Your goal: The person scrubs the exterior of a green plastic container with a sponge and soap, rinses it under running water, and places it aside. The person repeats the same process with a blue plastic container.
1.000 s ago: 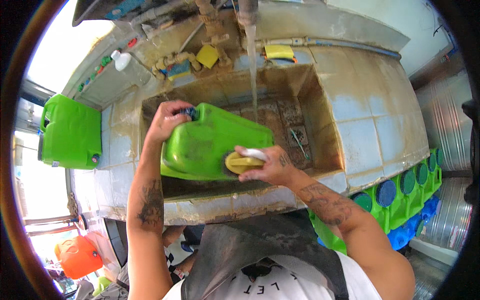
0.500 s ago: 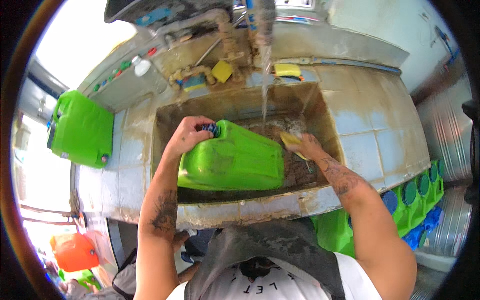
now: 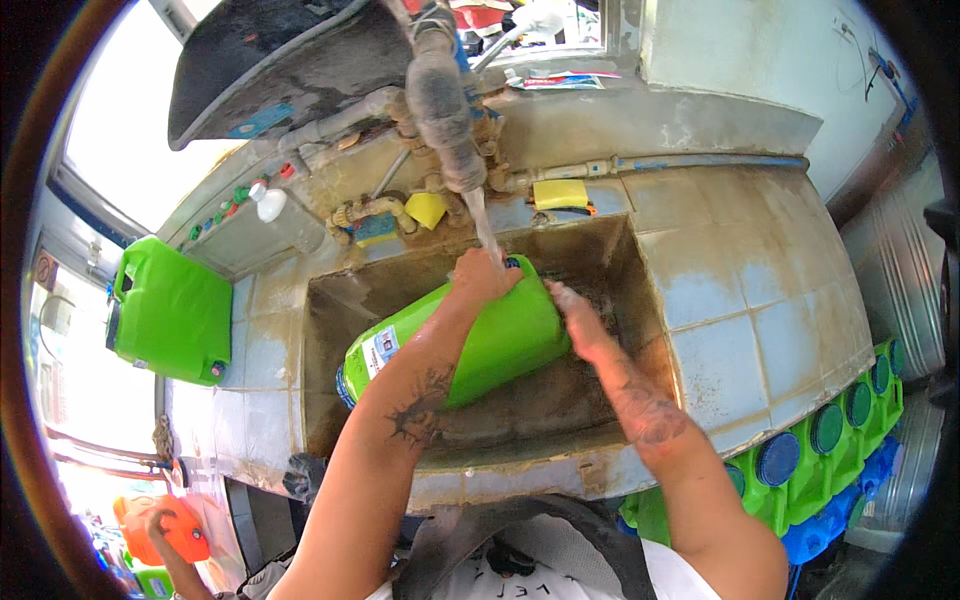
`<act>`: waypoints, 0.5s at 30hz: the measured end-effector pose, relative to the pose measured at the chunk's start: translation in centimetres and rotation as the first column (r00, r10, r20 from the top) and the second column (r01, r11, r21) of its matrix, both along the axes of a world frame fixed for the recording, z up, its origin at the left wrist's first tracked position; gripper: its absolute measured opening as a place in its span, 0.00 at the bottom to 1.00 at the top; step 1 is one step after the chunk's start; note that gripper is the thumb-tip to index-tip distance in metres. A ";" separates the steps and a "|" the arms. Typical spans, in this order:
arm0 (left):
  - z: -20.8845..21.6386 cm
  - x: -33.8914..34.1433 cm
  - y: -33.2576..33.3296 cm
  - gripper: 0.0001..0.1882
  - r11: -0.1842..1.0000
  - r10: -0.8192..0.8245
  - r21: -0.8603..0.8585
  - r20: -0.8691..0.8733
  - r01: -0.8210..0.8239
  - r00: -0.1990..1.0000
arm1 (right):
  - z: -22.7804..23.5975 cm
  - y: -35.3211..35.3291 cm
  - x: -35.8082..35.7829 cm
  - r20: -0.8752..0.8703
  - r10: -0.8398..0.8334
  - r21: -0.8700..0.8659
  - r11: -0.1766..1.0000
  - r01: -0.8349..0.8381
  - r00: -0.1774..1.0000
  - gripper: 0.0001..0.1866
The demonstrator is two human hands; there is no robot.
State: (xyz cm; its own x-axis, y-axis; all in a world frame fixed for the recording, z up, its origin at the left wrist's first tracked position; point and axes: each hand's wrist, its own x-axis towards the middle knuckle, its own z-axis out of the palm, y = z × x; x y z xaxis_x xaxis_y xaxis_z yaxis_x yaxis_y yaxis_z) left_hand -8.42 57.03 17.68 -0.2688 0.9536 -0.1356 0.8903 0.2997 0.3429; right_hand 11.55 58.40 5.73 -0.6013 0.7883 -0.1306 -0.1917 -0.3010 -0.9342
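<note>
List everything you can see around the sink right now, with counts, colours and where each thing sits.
Jerrycan in sink: 1, bright green, lying tilted in the basin under the running water.
Jerrycan on counter: 1, bright green, on the tiled counter left of the sink.
Sink: 1, stained tan, centre.
Tap pipe: 1, grey, above the basin, water streaming down.
Sponges: 2, yellow, on the back ledge.
Bottle: 1, white, back ledge at left.
Stacked jerrycans: several, green with blue caps, lower right beside the counter.
Orange container: 1, lower left.
Left hand: on the top end of the jerrycan in sink.
Right hand: against its right side.
</note>
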 end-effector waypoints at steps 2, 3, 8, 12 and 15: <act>-2.3 0.5 1.0 0.22 0.999 -0.038 -0.017 -0.010 0.038 0.999 | 0.3 -1.8 -1.6 0.090 -0.087 0.071 0.994 0.080 0.992 0.37; -3.1 0.4 1.1 0.21 0.994 -0.105 -0.011 -0.017 0.105 0.994 | 1.0 -2.0 -1.5 0.072 -0.097 0.003 0.995 0.097 0.993 0.38; -5.3 0.6 0.0 0.14 0.938 -0.298 0.174 -0.031 0.299 0.954 | 0.8 -1.7 -2.4 0.259 -0.054 0.095 0.995 0.030 0.964 0.39; -3.0 -1.0 -3.2 0.16 0.963 -0.269 0.061 0.079 0.264 0.960 | 1.0 -3.9 -4.5 0.472 -0.157 0.419 0.906 -0.064 0.867 0.34; -2.1 -6.9 -9.7 0.20 0.907 -0.149 0.412 0.128 0.084 0.980 | 2.8 -4.9 -6.9 0.230 -0.165 0.280 0.955 0.097 0.959 0.28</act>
